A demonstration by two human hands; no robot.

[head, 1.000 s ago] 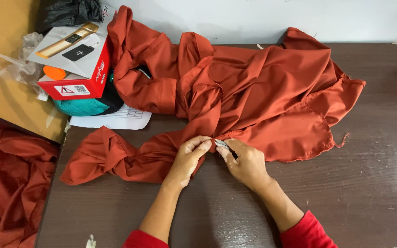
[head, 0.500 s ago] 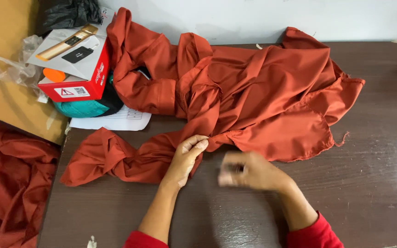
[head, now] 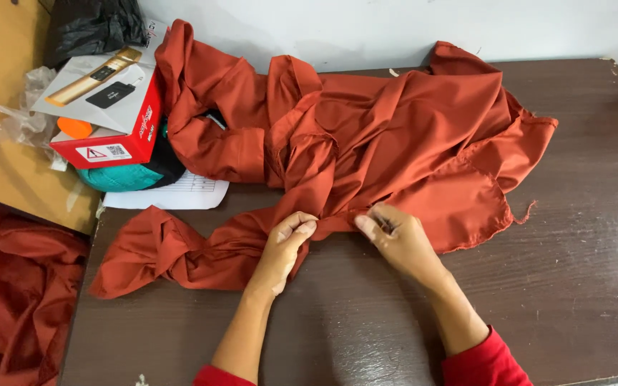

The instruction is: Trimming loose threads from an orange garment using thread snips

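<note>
A dark brown wooden desk (head: 574,286) stands against a pale wall, and a rumpled rust-red cloth (head: 395,136) sprawls across its far half. At the cloth's near edge, the left hand (head: 284,246) has its grip curled shut, bunching a fold of the fabric. Just beside it, the right hand (head: 398,239) pinches the same edge between thumb and fingers. Left of the cloth sits a red and white box (head: 109,114) over a teal bundle (head: 119,177) and a sheet of paper (head: 173,193).
</note>
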